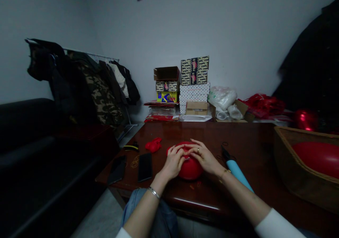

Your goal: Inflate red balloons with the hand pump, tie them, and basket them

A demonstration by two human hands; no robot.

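Observation:
Both hands meet on top of a round red balloon point(190, 170) near the table's front edge. My left hand point(175, 160) rests on its left side, fingers bent and pressed toward the middle. My right hand point(202, 155), with a ring, curls over the right side, and its fingertips touch those of my left hand. Between the fingertips is a small red part of the balloon, hard to make out. Left of the hands lie a limp red balloon piece point(153, 145) and a dark phone point(144, 167).
On the brown table point(169, 130), a second phone point(117, 170) and yellow bands point(135, 162) lie left. A light blue cylinder point(239, 175) and black scissors point(225, 152) lie right. A wicker basket point(284, 160) holds a red balloon point(317, 158) at far right. Boxes point(194, 96) stand behind.

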